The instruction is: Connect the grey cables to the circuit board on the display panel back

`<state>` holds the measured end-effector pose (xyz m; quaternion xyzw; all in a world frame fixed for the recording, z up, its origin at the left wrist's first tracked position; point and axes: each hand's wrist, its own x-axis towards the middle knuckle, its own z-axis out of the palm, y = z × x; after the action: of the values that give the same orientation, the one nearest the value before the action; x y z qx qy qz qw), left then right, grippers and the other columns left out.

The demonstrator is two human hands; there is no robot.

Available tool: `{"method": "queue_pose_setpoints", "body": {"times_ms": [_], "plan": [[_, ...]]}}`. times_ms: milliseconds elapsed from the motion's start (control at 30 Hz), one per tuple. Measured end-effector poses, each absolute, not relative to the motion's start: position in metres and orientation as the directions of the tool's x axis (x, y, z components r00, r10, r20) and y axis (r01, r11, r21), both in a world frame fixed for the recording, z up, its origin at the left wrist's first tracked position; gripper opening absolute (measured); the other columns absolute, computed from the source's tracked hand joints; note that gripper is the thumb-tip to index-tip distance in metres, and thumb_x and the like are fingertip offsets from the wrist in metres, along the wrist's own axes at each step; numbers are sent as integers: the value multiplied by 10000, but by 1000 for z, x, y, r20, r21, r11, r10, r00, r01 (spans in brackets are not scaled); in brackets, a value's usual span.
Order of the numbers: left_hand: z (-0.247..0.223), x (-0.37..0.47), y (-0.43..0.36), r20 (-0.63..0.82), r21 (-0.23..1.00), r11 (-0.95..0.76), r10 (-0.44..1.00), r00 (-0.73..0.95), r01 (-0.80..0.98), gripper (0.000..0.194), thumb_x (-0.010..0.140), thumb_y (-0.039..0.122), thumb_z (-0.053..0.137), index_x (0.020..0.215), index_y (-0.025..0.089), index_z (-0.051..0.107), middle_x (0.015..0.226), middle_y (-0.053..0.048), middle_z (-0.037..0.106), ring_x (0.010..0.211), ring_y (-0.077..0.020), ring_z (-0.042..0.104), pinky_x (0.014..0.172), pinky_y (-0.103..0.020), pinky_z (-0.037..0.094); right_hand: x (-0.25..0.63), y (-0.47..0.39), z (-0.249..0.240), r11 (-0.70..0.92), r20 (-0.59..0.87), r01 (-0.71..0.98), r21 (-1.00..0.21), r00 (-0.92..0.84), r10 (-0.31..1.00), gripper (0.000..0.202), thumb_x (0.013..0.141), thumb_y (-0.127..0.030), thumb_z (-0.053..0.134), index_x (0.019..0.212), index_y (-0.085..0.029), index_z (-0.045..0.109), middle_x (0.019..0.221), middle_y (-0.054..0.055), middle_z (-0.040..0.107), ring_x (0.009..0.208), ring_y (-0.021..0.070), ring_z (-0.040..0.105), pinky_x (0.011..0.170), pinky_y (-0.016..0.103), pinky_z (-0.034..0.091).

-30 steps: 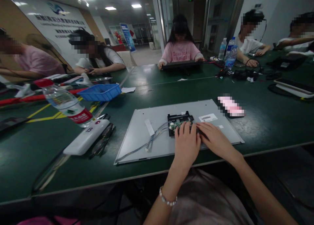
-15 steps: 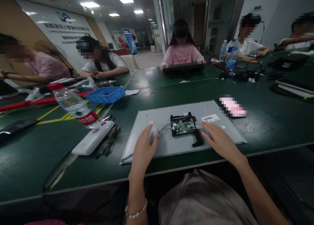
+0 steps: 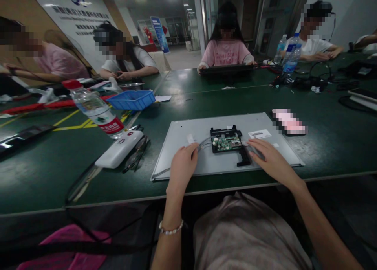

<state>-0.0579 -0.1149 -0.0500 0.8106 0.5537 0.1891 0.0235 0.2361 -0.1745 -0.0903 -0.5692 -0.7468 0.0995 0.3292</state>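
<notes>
A flat grey metal panel [image 3: 200, 126] lies on the table before me. On its middle sits a black plastic bracket [image 3: 243, 157] with a green circuit board [image 3: 229, 144] inside. Thin grey cables [image 3: 204, 143] run out of the board's left side. My left hand [image 3: 184, 163] is over the panel's left part, thumb and fingers closed around the cables. Just beyond those fingers a small white tab [image 3: 191, 138] shows. At the bracket's right side, my right hand [image 3: 269, 158] rests low over the panel, fingers stretched and thumb apart, holding nothing I can see.
To the left are a white power bank [image 3: 119, 150], folded glasses [image 3: 137, 154], a tilted water bottle [image 3: 98, 114] and a blue tray [image 3: 132, 101]. A phone [image 3: 288, 121] lies beyond the panel's right corner. Several people sit around the table; one across holds a dark panel [image 3: 226, 68].
My left hand has moved from the white tab to the cables, its thumb and fingers closing. The right hand stays beside the bracket. The whole view has shifted slightly.
</notes>
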Motion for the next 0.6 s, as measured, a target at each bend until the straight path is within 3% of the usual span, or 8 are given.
{"method": "queue_pose_setpoints", "body": {"times_ms": [100, 267, 467, 600], "plan": [[-47, -60, -118, 326, 269, -359, 907, 267, 894, 320, 927, 182, 399, 1139, 161, 637, 1119, -73, 691, 1034, -222, 634, 962, -346, 456, 236, -175, -88, 336, 400, 780, -529, -120, 909, 390, 919, -331, 456, 1281, -216, 545, 1328, 92, 549, 1262, 244, 460, 1083, 477, 360], [-41, -54, -132, 478, 177, -374, 841, 252, 911, 341, 929, 145, 371, 1181, 170, 599, 1195, -67, 657, 1078, -222, 613, 1019, -389, 404, 224, -177, -77, 365, 506, 761, -536, -56, 860, 348, 925, -284, 436, 1235, -230, 584, 1301, 86, 568, 1236, 242, 487, 1063, 460, 388], [-50, -28, -156, 406, 96, -365, 864, 299, 926, 312, 913, 110, 384, 1135, 169, 596, 1156, -88, 667, 1192, -253, 540, 1052, -474, 335, 187, -183, -54, 479, 569, 693, -538, -120, 813, 343, 930, -254, 422, 1232, -246, 585, 1296, 72, 571, 1259, 238, 470, 1082, 468, 372], [-56, -23, -163, 460, 141, -357, 849, 258, 923, 360, 937, 228, 428, 1284, 158, 491, 1240, -122, 616, 1216, -273, 514, 1073, -502, 296, 161, -180, -45, 555, 565, 638, -533, -219, 795, 349, 922, -223, 440, 1245, -225, 572, 1307, 78, 561, 1269, 225, 455, 1090, 445, 372]]}}
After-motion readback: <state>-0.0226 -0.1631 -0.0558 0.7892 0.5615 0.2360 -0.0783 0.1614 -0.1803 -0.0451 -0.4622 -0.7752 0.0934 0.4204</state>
